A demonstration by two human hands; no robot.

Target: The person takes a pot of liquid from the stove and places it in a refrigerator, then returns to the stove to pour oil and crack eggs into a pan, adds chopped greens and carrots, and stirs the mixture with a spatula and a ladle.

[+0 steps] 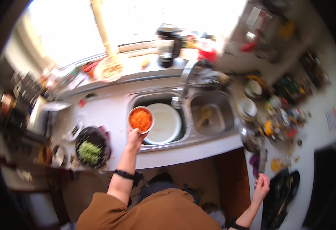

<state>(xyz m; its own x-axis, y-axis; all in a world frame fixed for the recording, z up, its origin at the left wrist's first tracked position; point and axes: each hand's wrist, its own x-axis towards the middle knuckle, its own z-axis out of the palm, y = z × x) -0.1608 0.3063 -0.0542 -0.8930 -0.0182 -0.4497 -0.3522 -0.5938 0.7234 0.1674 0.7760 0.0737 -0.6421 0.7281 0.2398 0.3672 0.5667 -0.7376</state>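
Observation:
My left hand (135,139) grips a white bowl (129,126) by its near rim, thumb over the edge. Shredded orange vegetable, probably carrot (140,118), fills the bowl, which is above the left side of the steel sink (187,126). Under and beside it, a large white round dish (166,123) sits in the left basin. Over at the right counter, my right hand (262,187) has its fingers bunched at the lower end of a long grey object (262,161), perhaps a handle or blade. Blur hides whether they hold it. A purple item (254,164) lies alongside.
A black pan (106,151) with shredded green vegetable (89,152) stands left, near the counter edge. The faucet (187,73) arches over the sink. A French press (166,47) and a bowl of food (109,69) are on the sill. Jars and a pot (251,139) crowd the right counter.

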